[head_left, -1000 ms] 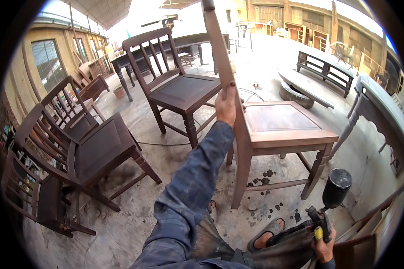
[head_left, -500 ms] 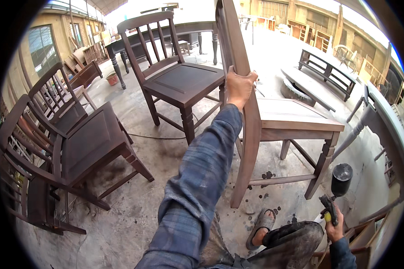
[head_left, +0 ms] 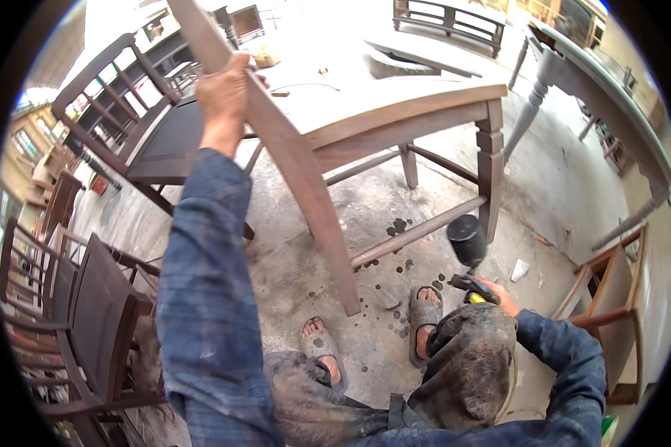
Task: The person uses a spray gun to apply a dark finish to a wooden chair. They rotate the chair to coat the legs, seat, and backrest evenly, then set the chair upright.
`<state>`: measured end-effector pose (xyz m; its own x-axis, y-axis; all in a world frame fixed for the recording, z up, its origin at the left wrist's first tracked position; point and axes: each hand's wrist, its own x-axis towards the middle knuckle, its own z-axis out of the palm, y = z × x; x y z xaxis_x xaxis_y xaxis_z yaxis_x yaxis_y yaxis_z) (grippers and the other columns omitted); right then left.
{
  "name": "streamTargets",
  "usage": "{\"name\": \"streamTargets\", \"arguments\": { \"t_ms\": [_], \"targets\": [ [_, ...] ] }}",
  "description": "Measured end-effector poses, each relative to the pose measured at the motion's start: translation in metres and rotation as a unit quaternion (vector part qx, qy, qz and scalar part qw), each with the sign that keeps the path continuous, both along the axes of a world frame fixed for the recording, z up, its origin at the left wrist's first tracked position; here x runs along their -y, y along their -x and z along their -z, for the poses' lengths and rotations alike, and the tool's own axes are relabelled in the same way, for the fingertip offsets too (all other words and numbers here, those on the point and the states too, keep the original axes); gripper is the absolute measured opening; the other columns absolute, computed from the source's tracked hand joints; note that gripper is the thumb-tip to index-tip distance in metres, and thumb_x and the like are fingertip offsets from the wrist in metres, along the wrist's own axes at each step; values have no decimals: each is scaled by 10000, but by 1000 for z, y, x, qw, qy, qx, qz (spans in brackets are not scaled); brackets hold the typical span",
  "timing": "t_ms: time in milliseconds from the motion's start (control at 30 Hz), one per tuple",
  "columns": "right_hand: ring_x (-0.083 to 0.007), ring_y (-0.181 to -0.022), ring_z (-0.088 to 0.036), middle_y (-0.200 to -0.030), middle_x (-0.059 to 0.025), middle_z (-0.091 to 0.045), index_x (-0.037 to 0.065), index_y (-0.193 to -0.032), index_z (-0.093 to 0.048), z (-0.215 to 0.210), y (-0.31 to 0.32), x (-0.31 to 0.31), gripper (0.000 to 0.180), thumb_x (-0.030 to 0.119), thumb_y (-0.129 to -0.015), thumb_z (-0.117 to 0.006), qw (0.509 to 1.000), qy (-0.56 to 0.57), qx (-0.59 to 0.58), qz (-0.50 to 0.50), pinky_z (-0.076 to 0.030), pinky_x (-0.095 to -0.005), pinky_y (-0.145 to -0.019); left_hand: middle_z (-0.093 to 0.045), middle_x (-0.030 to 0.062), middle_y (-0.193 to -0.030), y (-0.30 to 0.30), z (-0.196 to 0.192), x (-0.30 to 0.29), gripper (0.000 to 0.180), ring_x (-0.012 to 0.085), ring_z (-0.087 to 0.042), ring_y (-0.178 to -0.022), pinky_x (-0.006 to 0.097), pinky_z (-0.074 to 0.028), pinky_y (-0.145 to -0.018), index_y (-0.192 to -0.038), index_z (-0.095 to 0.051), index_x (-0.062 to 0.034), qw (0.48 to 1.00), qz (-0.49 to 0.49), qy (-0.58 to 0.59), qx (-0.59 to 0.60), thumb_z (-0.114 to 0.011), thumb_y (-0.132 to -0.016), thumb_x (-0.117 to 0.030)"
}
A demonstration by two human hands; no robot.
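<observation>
My left hand [head_left: 221,95] grips the back post of an unfinished pale wooden chair [head_left: 395,112], which stands tilted in front of me on the stained concrete floor. One of its legs reaches down close to my sandalled feet [head_left: 425,313]. My right hand [head_left: 499,296] is low by my right knee and holds a spray gun [head_left: 466,257] with a black cup on top, its cup close to the chair's lower rail. My trousers are smeared with dried stain.
Several dark-stained chairs [head_left: 89,313] stand at the left, another [head_left: 149,127] behind the pale one. A grey turned-leg table [head_left: 596,112] runs along the right, with a small wooden frame [head_left: 611,313] below it. A bench [head_left: 447,18] sits far back.
The view has tipped down and closer to the pale chair. My left hand stays on its back post while the chair leans nearer; my right hand with the spray gun has risen toward the lower rail.
</observation>
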<state>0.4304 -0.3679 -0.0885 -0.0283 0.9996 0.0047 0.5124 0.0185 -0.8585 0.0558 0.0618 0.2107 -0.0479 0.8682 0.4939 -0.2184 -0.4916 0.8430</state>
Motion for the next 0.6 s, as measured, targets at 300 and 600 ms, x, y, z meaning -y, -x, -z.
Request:
{"name": "streamTargets", "arguments": {
  "t_ms": [300, 600],
  "targets": [
    [-305, -1244, -632, -1425, -149, -594, 37, -1409, -538, 93, 22, -32, 641, 293, -864, -760, 994, 50, -51, -79, -485, -395, -1020, -639, 154, -790, 4, -14, -33, 362, 271, -685, -634, 385, -618, -604, -1025, -583, 109, 998, 50, 29, 4, -738, -893, -191],
    [-247, -993, -711, -1139, -214, -714, 22, -1395, -565, 90, 83, -151, 482, 162, -939, -637, 992, 66, -108, -1, -526, -352, -866, -603, 110, -861, 29, -10, -74, 360, 221, -636, -773, 340, -597, -745, -1102, -523, 21, 994, 91, 54, -5, -736, -900, -188]
  ]
}}
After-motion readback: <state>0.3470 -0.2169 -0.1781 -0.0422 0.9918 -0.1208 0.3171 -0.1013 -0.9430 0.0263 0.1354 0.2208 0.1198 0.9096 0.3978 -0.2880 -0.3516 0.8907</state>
